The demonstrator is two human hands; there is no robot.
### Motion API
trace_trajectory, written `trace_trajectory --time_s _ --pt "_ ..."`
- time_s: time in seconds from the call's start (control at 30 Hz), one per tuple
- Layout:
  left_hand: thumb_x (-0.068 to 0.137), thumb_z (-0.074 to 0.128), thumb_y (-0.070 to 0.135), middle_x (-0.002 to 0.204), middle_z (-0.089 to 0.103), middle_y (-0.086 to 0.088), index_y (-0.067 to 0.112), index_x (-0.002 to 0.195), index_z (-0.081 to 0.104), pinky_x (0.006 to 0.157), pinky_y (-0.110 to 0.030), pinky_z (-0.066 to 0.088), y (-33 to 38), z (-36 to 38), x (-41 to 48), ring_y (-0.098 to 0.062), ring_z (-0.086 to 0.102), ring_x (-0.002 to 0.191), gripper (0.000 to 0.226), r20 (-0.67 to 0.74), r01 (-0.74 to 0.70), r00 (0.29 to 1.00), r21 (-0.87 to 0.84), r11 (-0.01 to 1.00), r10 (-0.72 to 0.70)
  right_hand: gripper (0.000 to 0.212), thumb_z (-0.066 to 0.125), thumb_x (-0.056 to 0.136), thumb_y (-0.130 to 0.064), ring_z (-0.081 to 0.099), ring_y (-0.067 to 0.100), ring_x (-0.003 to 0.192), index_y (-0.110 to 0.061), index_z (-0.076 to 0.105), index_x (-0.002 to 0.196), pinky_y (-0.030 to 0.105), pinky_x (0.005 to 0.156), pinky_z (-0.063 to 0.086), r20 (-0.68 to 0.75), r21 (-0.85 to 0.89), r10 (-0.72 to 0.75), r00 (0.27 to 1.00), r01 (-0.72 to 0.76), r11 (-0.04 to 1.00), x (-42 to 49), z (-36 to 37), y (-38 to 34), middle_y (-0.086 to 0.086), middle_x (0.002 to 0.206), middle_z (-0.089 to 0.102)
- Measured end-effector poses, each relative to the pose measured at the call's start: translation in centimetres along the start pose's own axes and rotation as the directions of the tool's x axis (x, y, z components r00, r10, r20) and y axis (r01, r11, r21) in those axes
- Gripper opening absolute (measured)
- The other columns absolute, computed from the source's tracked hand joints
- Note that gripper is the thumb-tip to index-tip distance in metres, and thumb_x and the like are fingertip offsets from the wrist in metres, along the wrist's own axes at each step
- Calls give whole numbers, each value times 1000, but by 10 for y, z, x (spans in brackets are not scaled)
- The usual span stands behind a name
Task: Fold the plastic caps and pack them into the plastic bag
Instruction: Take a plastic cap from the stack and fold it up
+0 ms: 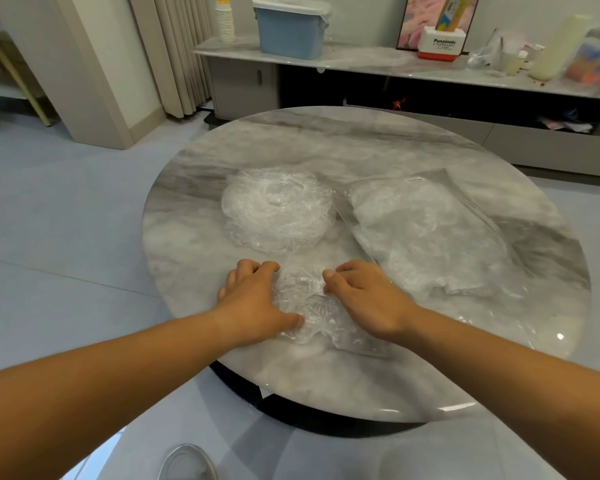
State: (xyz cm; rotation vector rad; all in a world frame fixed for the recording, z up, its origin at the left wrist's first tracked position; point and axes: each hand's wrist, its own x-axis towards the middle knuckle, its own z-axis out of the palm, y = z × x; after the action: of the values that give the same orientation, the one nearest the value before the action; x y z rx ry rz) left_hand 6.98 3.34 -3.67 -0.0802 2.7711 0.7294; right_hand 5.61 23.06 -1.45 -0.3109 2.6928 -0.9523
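We see the left hand (253, 299) with its fingers bent over the left edge of a crinkled, clear plastic cap (307, 308), the thumb pressing its near side. The right hand (364, 299) curls its fingers and pinches the cap's far right rim. The cap lies on the glossy round marble table (326, 382), near its near edge. Beyond it sits a round stack of ruffled caps (278, 209). To the right lies a clear plastic bag (426, 233), stuffed with more.

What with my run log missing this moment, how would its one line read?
phase: folding; left hand: grips plastic cap; right hand: pinches same cap; cap pile: behind hands; plastic bag: right of pile, caps inside
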Motion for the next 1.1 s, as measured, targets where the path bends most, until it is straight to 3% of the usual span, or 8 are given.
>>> trace_trajectory --time_s 0.1,0.2,0.27,0.43,0.57,0.7,0.93,1.1 --pt "71 80 61 139 27 4 32 147 33 110 -32 28 -1 1 0 -20 29 135 94 -11 3 1000 5 1000 -3 58 39 107 -40 61 42 104 7 72 100 6 77 43 34 151 -39 999 33 988 -5 -8 -1 36 114 59" --pt "70 80 62 137 28 5 32 145 35 109 -32 30 -1 0 1 -19 30 133 93 -16 9 1000 1 1000 -9 41 43 105 -44 60 10 107 -22 77 102 22 95 43 5 236 -86 996 83 968 -9 -9 3 -4 113 61" --pt "69 80 62 137 28 5 32 145 35 111 -33 31 -2 0 2 -19 30 134 93 -13 11 1000 -4 1000 -11 38 45 105 -43 58 0 110 -26 78 101 24 99 44 -20 239 -169 985 168 956 -13 -8 7 -16 115 60" --pt "68 81 62 137 29 5 32 144 38 112 -33 33 -4 -1 2 -19 31 134 93 -9 -13 1000 -31 999 12 51 38 101 -47 53 -5 117 -17 79 101 9 98 35 54 -26 -424 904 426 904 -34 -4 15 -15 125 66" --pt "66 85 59 138 27 8 35 146 36 114 -32 35 -9 -15 1 -15 29 135 97 133 -87 987 -14 996 88 48 32 104 -42 57 8 109 -18 74 107 29 99 41 187 -271 -512 838 545 794 -41 5 26 -11 125 67" --pt "62 85 65 138 28 15 39 146 35 115 -32 35 -12 -31 -5 -9 31 132 102 337 -194 928 77 978 158 49 29 104 -51 51 8 113 -26 68 122 30 100 41 251 -359 -486 837 547 756 -48 12 30 -15 136 60" --pt "80 66 70 106 58 10 29 114 53 77 -25 46 0 -20 -6 -9 56 92 55 129 -110 988 159 981 90 60 32 103 -53 45 11 110 -25 26 156 25 91 35 274 -463 -447 851 524 714 -60 18 24 -14 120 59" --pt "80 74 56 77 53 9 23 83 53 58 -23 37 2 -19 -4 -9 52 71 39 161 -55 987 169 984 28 49 27 102 -57 46 15 118 -27 60 124 32 96 38 285 -502 -418 862 506 702 -65 23 24 -9 139 51"
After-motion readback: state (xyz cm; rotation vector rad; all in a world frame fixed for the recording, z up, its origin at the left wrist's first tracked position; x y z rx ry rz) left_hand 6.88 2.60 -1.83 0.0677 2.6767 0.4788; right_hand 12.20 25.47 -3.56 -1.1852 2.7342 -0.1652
